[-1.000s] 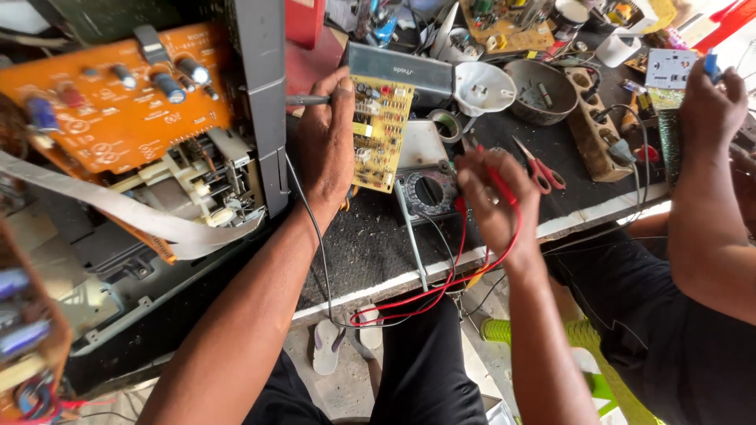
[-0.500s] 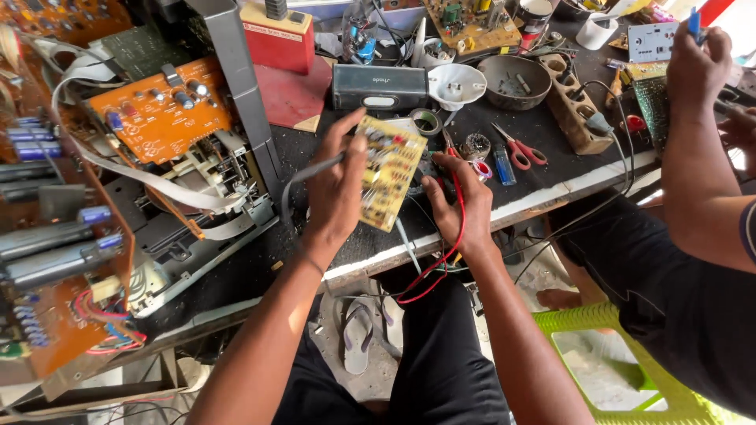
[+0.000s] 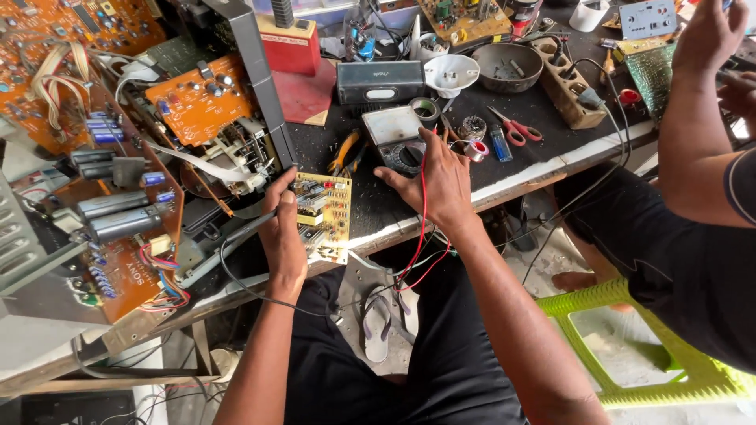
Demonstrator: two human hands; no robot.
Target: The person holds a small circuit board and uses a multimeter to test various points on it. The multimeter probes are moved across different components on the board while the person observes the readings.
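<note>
My left hand (image 3: pixel 283 232) grips a thin dark probe (image 3: pixel 256 224) with a black cable, its tip held against a yellow circuit board (image 3: pixel 327 212) lying at the bench's front edge. My right hand (image 3: pixel 437 185) rests on a grey multimeter (image 3: pixel 394 134), fingertips closed on its dial. A red test lead (image 3: pixel 423 201) runs over the back of that hand and hangs down below the bench.
Orange pliers (image 3: pixel 344 153), red-handled scissors (image 3: pixel 516 126), a tape roll (image 3: pixel 426 109), a grey bowl (image 3: pixel 504 67) and a black radio box (image 3: pixel 379 81) crowd the bench. Opened orange chassis boards (image 3: pixel 201 98) stand left. Another person's arm (image 3: pixel 693 126) works at the right, above a green stool (image 3: pixel 654 346).
The yellow board now lies nearer the front edge with my left hand's probe on it. My right hand has moved from the red lead up onto the multimeter.
</note>
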